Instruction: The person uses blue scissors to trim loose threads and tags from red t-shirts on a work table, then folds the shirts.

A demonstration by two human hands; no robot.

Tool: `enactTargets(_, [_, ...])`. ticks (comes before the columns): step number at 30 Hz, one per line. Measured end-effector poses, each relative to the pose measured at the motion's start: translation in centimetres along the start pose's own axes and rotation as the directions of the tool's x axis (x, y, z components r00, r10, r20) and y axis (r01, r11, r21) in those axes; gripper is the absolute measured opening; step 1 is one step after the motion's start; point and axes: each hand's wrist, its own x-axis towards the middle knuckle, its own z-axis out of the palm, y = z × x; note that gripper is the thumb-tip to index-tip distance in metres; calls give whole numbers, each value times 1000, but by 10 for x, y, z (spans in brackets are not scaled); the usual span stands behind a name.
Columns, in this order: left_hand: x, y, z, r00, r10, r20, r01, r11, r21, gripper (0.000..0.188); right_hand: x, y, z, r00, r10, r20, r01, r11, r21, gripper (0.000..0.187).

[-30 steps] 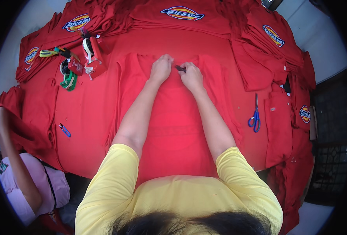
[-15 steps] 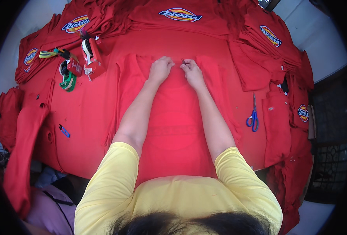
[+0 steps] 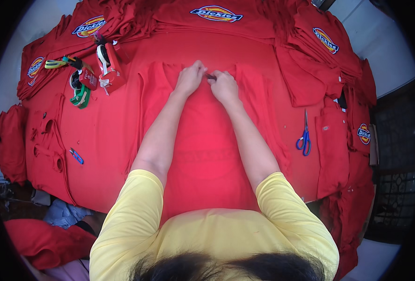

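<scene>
A red T-shirt (image 3: pixel 207 136) lies spread in front of me, its neck end away from me. My left hand (image 3: pixel 191 78) is closed at its neckline, fingers pinching the cloth there. Just to the right, my right hand (image 3: pixel 224 87) is closed around small dark thread snips (image 3: pixel 211 77). Their tips point toward my left fingers, and most of the tool is hidden in the hand. The two hands nearly touch.
Blue-handled scissors (image 3: pixel 304 140) lie to the right, blue thread snips (image 3: pixel 77 156) to the left. A red tape dispenser (image 3: pixel 111 77) and a green one (image 3: pixel 80 98) stand back left. Folded red garments (image 3: pixel 212 28) ring the table; at lower left hangs red cloth (image 3: pixel 48 241).
My right hand has moved left with the snips, closer to my left hand. At the left edge, a long red garment has dropped from the table toward the lower left.
</scene>
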Motion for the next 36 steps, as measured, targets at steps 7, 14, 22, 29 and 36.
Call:
enactTargets(7, [0,-6,4,995,-95,18,96,981,-170,22,8,18,4,979,197,43,-196,877,438,25])
enactTargets(14, [-4,13,5,995,-48,-90,36,990,-134,22,20,40,11,961,224,159,-268,640,720,32])
enactTargets(22, [-54,-20,-124,638,103,-763,195,937,290,36,23,11,26,985,98,-144,-13,865,502,34])
enactTargets(29, [-29,-54,-131,904,-236,-356,188,968,-163,24,4,-115,26,983,-170,72,91,784,614,29])
enactTargets(36, [-25,-40,-127,949,-308,-76,185,732,-655,12,13,-98,10,981,-174,85,96,821,563,28])
